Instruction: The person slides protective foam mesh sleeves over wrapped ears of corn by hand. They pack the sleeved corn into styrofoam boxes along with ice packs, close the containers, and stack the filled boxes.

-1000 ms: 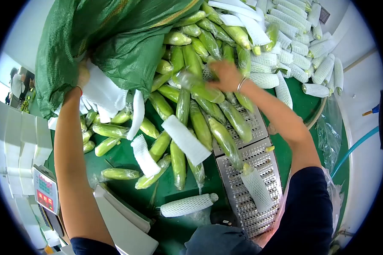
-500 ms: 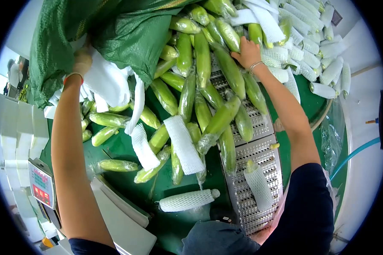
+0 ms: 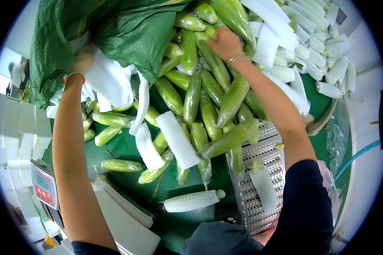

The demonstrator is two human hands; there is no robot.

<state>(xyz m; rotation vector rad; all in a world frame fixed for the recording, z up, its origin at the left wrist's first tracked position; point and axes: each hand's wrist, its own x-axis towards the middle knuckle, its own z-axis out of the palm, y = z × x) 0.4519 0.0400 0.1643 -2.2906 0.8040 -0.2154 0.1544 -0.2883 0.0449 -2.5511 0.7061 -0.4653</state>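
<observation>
Many long green vegetables (image 3: pixel 217 68), which look like zucchini wrapped in clear film, lie heaped across the middle. At the upper left, my left hand (image 3: pixel 84 60) is closed at the mouth of a green woven sack (image 3: pixel 132 42), its fingertips partly hidden by the fabric. White foam sheets (image 3: pixel 112 78) hang just beside that hand. My right hand (image 3: pixel 226 46) reaches onto the top of the heap with bent fingers; blur hides whether it grips a zucchini. Below its forearm, a film-wrapped zucchini (image 3: pixel 230 139) lies slanted and blurred over the pile.
White foam-net-sleeved zucchini (image 3: pixel 312 44) are stacked at the upper right. A perforated metal plate (image 3: pixel 264 159) with one sleeved zucchini (image 3: pixel 264 186) on it stands right of centre. A digital scale (image 3: pixel 44 187) is at the left, a sleeved zucchini (image 3: pixel 194 201) at the front.
My right hand has moved left and up over the heap. Several zucchini have shifted, and one near the middle has slid down towards the metal plate. My left hand stays at the sack.
</observation>
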